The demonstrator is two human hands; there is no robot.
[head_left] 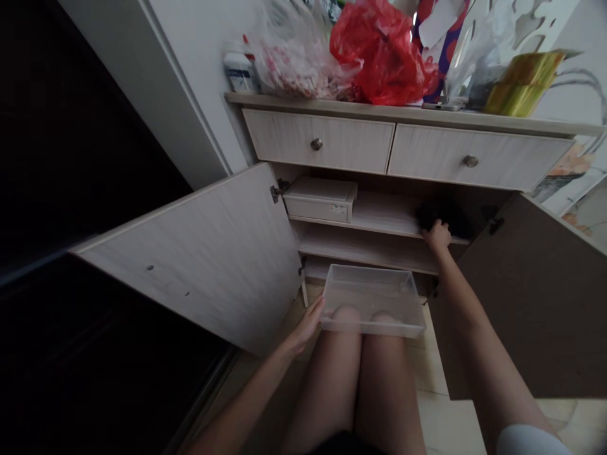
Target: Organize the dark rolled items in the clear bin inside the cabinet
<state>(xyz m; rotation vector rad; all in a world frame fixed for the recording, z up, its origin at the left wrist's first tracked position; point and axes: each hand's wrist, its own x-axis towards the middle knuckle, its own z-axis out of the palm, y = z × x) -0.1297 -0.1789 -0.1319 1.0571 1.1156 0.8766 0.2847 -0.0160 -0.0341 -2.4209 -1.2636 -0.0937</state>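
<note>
Left hand [308,325] lies open against the clear box [372,297] balanced on the legs [332,379], right hand [437,235] is up on the cupboard shelf [379,218] at a dark object [448,215], its grip impossible to tell.

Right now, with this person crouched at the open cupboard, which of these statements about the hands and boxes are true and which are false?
1. The left hand holds one end of the clear box. True.
2. The clear box stands on the floor. False: it rests on the person's knees.
3. The right hand reaches to a dark thing on the upper shelf. True.
4. Both drawers are pulled out. False: the drawers are shut; only the doors below are open.
5. A white box sits on top of the cupboard. False: the white box is inside, on the upper shelf.
</note>
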